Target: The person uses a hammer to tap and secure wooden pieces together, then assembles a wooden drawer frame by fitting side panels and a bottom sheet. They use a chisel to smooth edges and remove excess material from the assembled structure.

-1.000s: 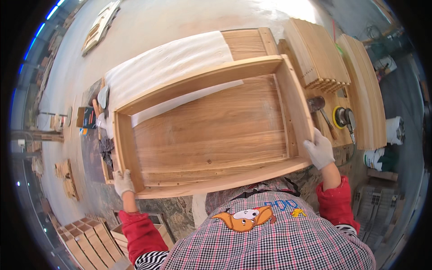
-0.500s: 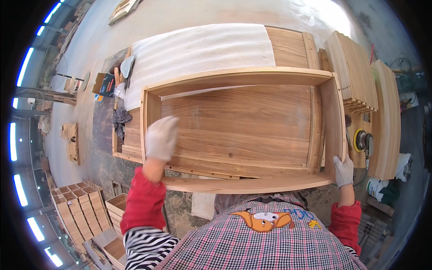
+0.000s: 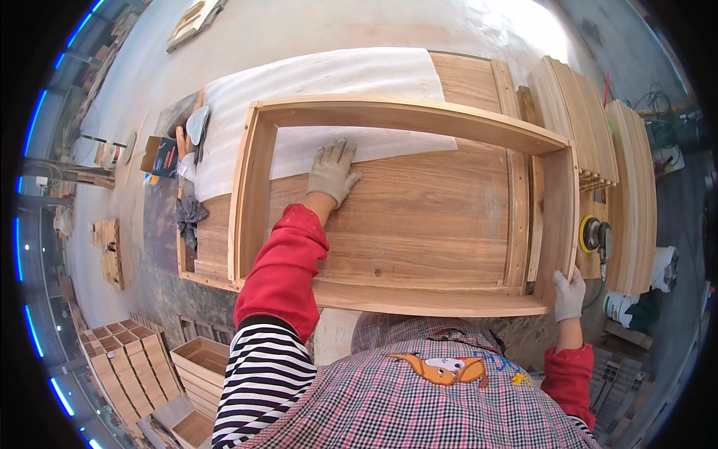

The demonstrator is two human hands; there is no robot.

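An open rectangular wooden frame [image 3: 419, 111] is in front of me, tilted, its near side close to my apron. At its near right corner my gloved right hand [image 3: 569, 294] grips the end board. My gloved left hand [image 3: 333, 172] reaches through the frame's opening, fingers spread and palm down. It lies at the edge of a white padding sheet [image 3: 321, 75] where the sheet meets a brown wood panel [image 3: 419, 217]. Both gloves are pale, with red sleeves behind them. Whether the frame rests on the panel at its far side I cannot tell.
Stacked wooden boards [image 3: 572, 120] and an orbital sander [image 3: 594, 234] are on the right. A dark crumpled cloth [image 3: 191, 213] and an open small box [image 3: 161, 156] lie at the left. Wooden drawers [image 3: 202, 355] stand low on the left, and a white bucket [image 3: 618, 307] low on the right.
My left hand has left the frame's left side and moved in over the sheet and panel. The frame's left end has swung away from me. My right hand keeps its grip.
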